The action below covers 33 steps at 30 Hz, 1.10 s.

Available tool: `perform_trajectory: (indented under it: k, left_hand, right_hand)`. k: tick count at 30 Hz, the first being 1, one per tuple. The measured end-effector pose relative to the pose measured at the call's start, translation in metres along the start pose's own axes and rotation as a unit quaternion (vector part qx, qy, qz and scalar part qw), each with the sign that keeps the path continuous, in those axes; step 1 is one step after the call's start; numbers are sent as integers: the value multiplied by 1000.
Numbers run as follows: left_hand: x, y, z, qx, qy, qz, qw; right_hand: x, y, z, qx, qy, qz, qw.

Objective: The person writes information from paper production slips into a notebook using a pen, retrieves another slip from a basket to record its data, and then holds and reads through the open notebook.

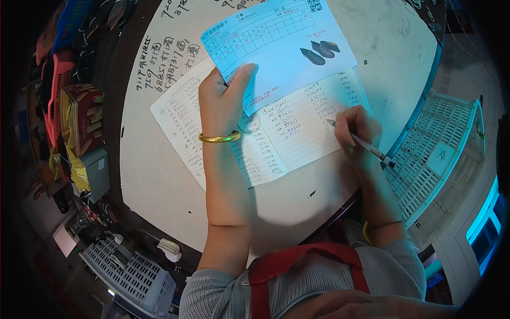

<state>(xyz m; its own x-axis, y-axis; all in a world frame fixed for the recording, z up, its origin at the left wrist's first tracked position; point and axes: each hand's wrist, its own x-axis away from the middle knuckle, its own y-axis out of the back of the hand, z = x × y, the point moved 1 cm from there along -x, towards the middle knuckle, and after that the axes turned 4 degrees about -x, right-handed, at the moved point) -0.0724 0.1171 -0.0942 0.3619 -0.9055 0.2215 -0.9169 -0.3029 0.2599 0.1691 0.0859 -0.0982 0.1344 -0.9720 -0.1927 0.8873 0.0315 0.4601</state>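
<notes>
My left hand (pixel 226 98) pinches the lower left edge of a printed card (pixel 281 58), thumb on top. The card carries a table and a picture of dark shoes, and it covers the upper part of an open notebook (pixel 308 143). Handwritten rows fill the notebook's left page and the upper part of its right page. Closed round a pen (pixel 366 147), my right hand (pixel 358 133) rests on the right page, the pen's tip near the end of the written lines. A gold bangle (pixel 219 137) circles my left wrist.
The notebook lies on a white table (pixel 159 154) with black handwriting on its top. A white plastic basket (pixel 430 154) stands to the right, a grey one (pixel 127 271) at the lower left. Along the left are a red box (pixel 84 119) and a pink-red crate (pixel 56 90).
</notes>
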Motion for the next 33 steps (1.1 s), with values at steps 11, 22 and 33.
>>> perform_trajectory:
  k: [11, 22, 33]
  left_hand:
    - [1, 0, 0, 6, -1, -3, 1000]
    - [-3, -2, -2, 36, -25, -2, 999]
    - [1, -5, 1, 34, -19, -4, 999]
  right_hand:
    - [2, 1, -3, -5, 12, -3, 1000]
    - [-1, 5, 1, 6, -39, -60, 997]
    - [3, 5, -6, 29, -5, -43, 999]
